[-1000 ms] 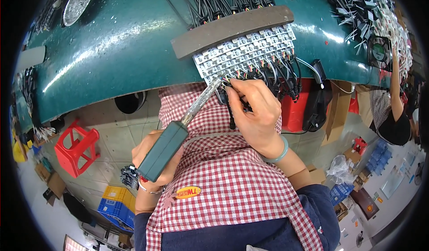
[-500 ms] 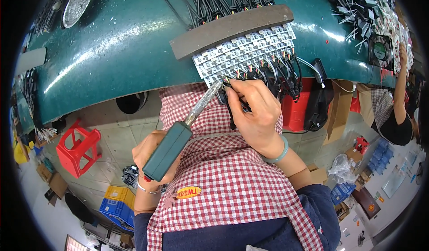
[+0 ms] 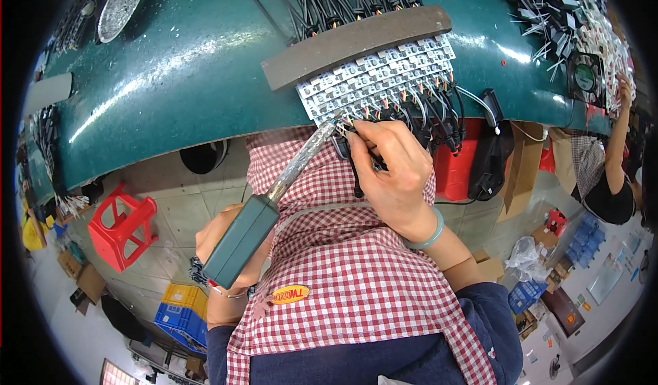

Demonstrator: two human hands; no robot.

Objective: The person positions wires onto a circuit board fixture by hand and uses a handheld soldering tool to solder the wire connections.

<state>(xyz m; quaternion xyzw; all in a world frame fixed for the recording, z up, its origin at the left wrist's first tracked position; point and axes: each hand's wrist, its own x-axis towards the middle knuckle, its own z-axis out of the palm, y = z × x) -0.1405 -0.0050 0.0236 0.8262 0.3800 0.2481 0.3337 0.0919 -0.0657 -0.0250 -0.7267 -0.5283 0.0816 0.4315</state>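
My left hand [image 3: 211,237] is wrapped round the dark green handle of a soldering iron [image 3: 241,239]. Its foil-like silvery barrel slants up to the near left corner of a panel of white circuit boards [image 3: 373,76]. At that corner my right hand [image 3: 397,176] pinches a thin wire end of a black cable [image 3: 357,179], right beside the iron's tip. Fingers and tip hide the exact joint. Coloured wires run from the boards' near edge into several black cables [image 3: 445,128] that hang over the table edge, to the right of my right hand.
A brown bar [image 3: 356,44] lies across the boards on the green table [image 3: 171,76]. More black cables [image 3: 343,1] lie behind it. Loose leads [image 3: 541,15] and a small fan [image 3: 585,78] are at the right, near another person's arm [image 3: 615,138]. A red stool [image 3: 123,227] stands lower left.
The soldering iron's handle has swung down and left with my left hand, its tip staying near the same corner. My right hand has hardly moved.
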